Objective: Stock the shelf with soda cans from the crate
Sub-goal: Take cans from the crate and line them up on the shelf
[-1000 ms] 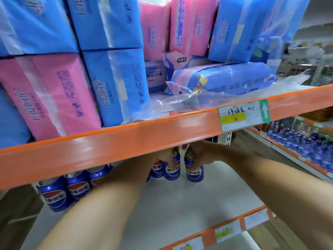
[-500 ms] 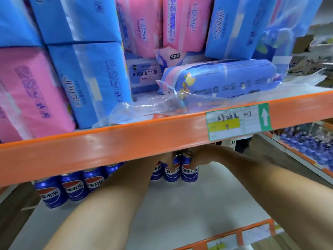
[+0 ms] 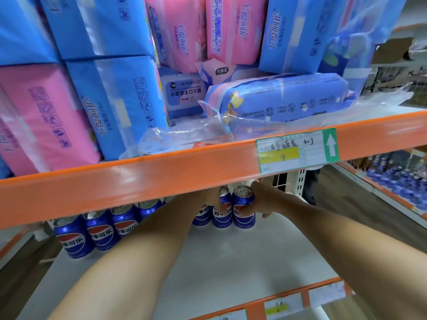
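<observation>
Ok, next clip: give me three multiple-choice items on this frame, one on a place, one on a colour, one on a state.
1. Where do the soda cans stand?
A. on the grey shelf board under the orange beam
B. on the upper shelf among the packs
C. on the floor

2. What colour is the arrow tag on the price label?
A. red
B. green
C. black

3. What is the right hand doing?
A. hanging idle
B. pressing the label
C. gripping the rightmost can

Answers: 1 A, the cans stand on the grey shelf board below the orange beam; 2 B, a white arrow on green; 3 C, its fingers curl round that can.
</observation>
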